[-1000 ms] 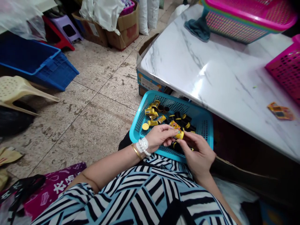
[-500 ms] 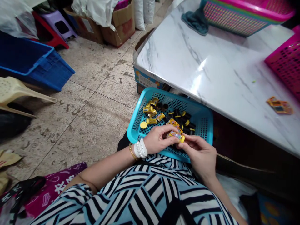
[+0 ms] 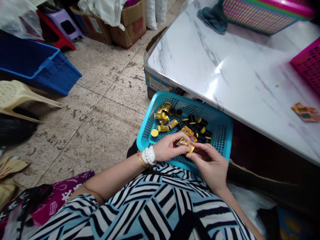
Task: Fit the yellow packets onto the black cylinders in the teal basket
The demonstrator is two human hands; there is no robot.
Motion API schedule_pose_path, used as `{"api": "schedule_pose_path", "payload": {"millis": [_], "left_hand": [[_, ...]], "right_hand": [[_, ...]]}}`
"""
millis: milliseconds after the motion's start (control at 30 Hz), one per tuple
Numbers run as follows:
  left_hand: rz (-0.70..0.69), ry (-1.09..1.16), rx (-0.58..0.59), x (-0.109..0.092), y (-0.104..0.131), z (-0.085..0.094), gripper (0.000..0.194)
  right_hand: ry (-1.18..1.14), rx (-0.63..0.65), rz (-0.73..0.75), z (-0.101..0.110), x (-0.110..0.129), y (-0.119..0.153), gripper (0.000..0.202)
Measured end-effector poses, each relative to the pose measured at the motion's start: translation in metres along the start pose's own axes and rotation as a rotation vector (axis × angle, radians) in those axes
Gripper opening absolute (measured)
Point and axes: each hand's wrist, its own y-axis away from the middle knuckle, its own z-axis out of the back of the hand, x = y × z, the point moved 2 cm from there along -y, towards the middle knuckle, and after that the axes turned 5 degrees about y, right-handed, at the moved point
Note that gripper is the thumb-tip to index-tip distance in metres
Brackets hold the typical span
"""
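Over a blue plastic basket [image 3: 147, 128], my left hand [image 3: 168, 147] pinches a small yellow tube with a printed label [image 3: 184, 144]. My right hand [image 3: 210, 161] grips the same tube at its yellow end, thumb and fingers closed around it. Beneath my hands, flat printed yellow-orange labels [image 3: 189, 132] lie in the basket. Several black tubes with yellow caps [image 3: 200, 125] are heaped to the right. At the left lie several yellow labelled tubes [image 3: 163, 128] and a round yellow cap [image 3: 154, 133].
A white marble-patterned table [image 3: 185, 60] stands ahead, its edge close beyond the basket. On it are a dark cloth [image 3: 213, 18], a pink basket [image 3: 308, 65] and printed labels [image 3: 305, 111]. A blue crate [image 3: 57, 71] and a cream stool [image 3: 17, 95] stand at the left.
The tube has turned slightly between my fingers, and my right hand has shifted a little to the left. The basket and table appear slightly farther right as the view moves.
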Motion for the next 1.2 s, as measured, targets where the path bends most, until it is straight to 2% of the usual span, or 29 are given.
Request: {"api": "schedule_pose_path", "payload": {"millis": [67,200,333,400,467,633,833,900,1000,1100,1200], "left_hand": [[0.010,-0.035,0.012,0.000,-0.001,-0.001,0.028],[0.189,0.081,-0.013,0.009,-0.003,-0.002,0.042],[0.277,0.263,-0.026,0.013,-0.005,-0.003,0.052],[0.306,0.258,-0.011,0.013,-0.005,-0.003,0.054],[0.330,0.263,-0.007,0.013,-0.004,-0.004,0.055],[0.375,0.450,0.051,0.018,-0.004,-0.005,0.050],[0.420,0.464,0.018,0.018,-0.007,-0.002,0.055],[0.457,0.435,0.056,0.016,-0.005,-0.005,0.060],[0.453,0.335,0.098,0.015,0.000,-0.012,0.067],[0.383,0.155,0.041,0.017,0.004,-0.019,0.081],[0.310,0.107,-0.053,0.019,0.003,-0.021,0.090]], "right_hand": [[-0.013,0.023,-0.049,0.000,0.001,0.001,0.036],[0.014,0.061,0.023,0.008,0.005,-0.006,0.029],[-0.143,0.204,-0.011,0.014,0.003,-0.015,0.027],[-0.201,0.295,-0.043,0.013,0.000,-0.017,0.025],[-0.254,0.325,-0.057,0.010,-0.004,-0.016,0.020],[-0.335,0.175,-0.047,0.004,-0.009,-0.016,0.014],[-0.223,0.185,-0.042,0.004,-0.008,-0.016,0.018],[-0.203,0.188,-0.051,0.009,-0.009,-0.020,0.014],[-0.159,0.211,-0.132,0.017,-0.011,-0.041,0.015],[-0.050,0.148,-0.174,0.021,-0.008,-0.074,0.016],[-0.044,0.159,-0.118,0.013,-0.001,-0.101,0.024]]}}
